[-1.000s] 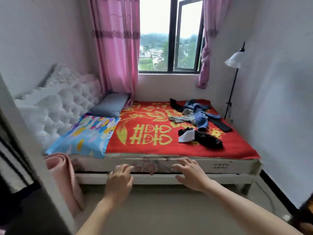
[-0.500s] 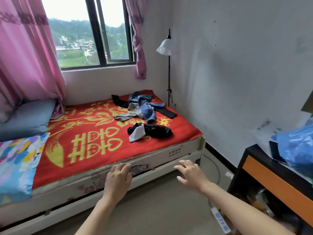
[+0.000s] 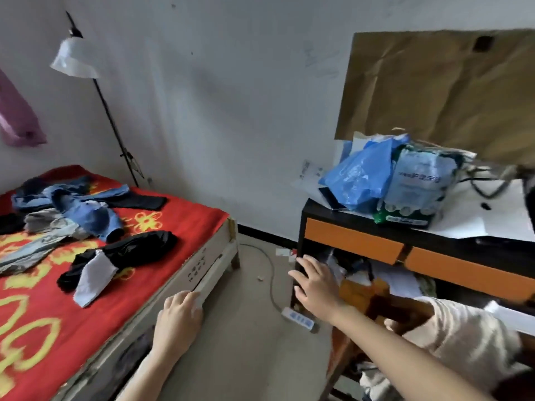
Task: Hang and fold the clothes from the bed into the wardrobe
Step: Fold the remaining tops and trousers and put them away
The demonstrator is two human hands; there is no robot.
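Observation:
Loose clothes lie on the bed [image 3: 185, 273], which is covered by a red blanket with yellow patterns. Blue jeans [image 3: 84, 206] sprawl at the far left, a grey garment [image 3: 43, 235] beside them, and a black garment with a white piece [image 3: 121, 256] nearer the bed's foot. My left hand [image 3: 179, 319] hovers with relaxed fingers over the bed's foot edge, holding nothing. My right hand [image 3: 315, 287] is stretched forward with spread fingers in front of the desk's side, empty. No wardrobe is in view.
A black desk with orange drawers [image 3: 353, 238] stands at the right, piled with a blue plastic bag [image 3: 359, 175], packages and papers. A power strip [image 3: 298, 319] and cable lie on the floor between bed and desk. A floor lamp [image 3: 78, 57] stands by the wall.
My view has swung to the right, from the window and bed to the bed's corner and the desk. Both hands stay stretched out in front, empty.

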